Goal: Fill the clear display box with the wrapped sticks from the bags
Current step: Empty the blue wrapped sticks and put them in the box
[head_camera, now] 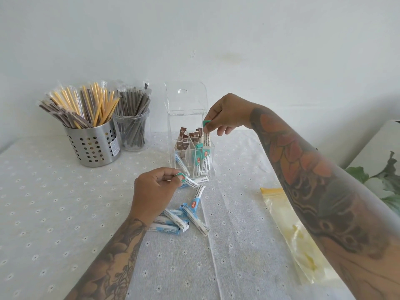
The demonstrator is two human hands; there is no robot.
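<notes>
The clear display box [173, 135] stands at the table's middle with its lid tipped back. Brown sticks fill its rear compartments, teal-topped sticks its front right one, and one blue stick leans in the front left. My right hand [225, 113] pinches a teal-topped stick [207, 133] upright over the box's right side. My left hand [151, 191] pinches another teal-topped stick [187, 181] just in front of the box. A pile of blue wrapped sticks [184, 217] lies on the cloth below that hand.
A perforated steel cup [93, 146] and a clear jar [132, 131], both full of wrapped straws, stand at the back left. A zip bag [287, 230] with a yellow strip lies under my right forearm. Green leaves [381, 180] show at the right edge.
</notes>
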